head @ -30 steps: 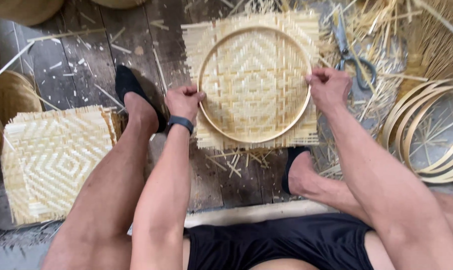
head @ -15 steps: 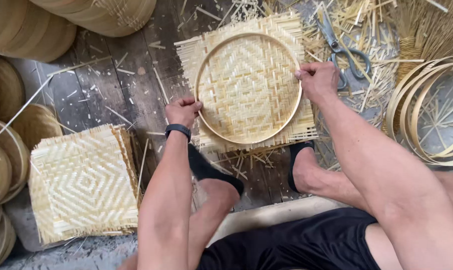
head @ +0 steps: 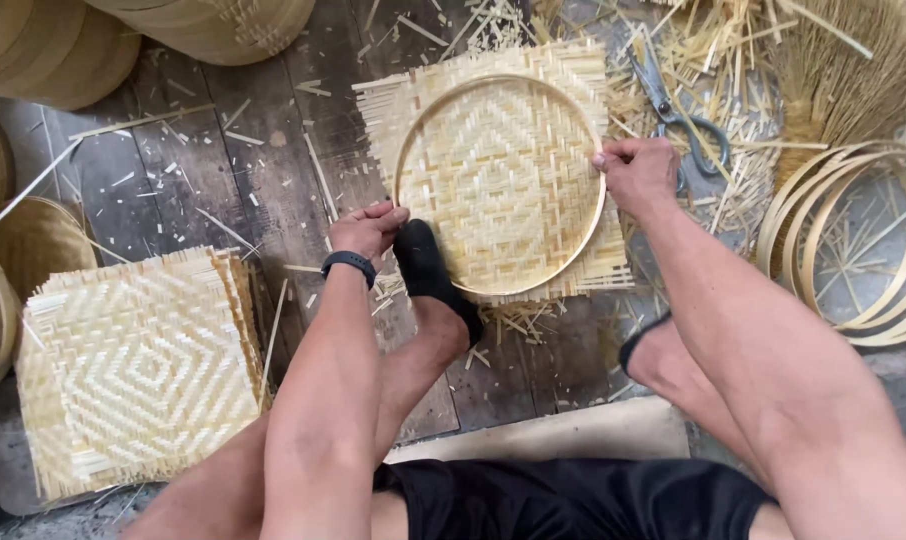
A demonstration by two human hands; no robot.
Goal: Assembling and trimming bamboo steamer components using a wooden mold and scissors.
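Here, an entry for the floor as it lies.

Item: hoop (head: 407,150), thin bamboo ring, lying flat on a square woven mat (head: 563,75) on the dark plank floor (head: 203,170). The mat's frayed edges stick out past the ring on all sides.

Left hand (head: 366,228): at the ring's lower left rim, fingers curled narrow and pinching the rim. A black band sits on the wrist. Forearm runs straight down toward the body.

Right hand (head: 635,172): at the ring's right rim, fingers bent close and gripping it, thumb tucked near the edge. Arm crosses in from the lower right.

Left foot (head: 425,268): black sock, toe pressed on the ring's lower edge beside the left hand.

Right foot (head: 641,345): mostly hidden under the right arm.

Nearby: scissors (head: 673,110) just beyond the right hand; loose hoops (head: 853,250) stacked at right; a pile of finished mats (head: 138,365) at left; round trays (head: 33,60) stacked along the far left; offcut litter (head: 773,60) all about.

Risks, as I judge them: the ring could slide off centre if the foot lifts or either grip loosens, leaving the weave lopsided. Uneven pressing might spring the thin ring out of round. Sharp splinter ends lie close to bare fingers, and the scissors sit near enough to the right wrist to be knocked.
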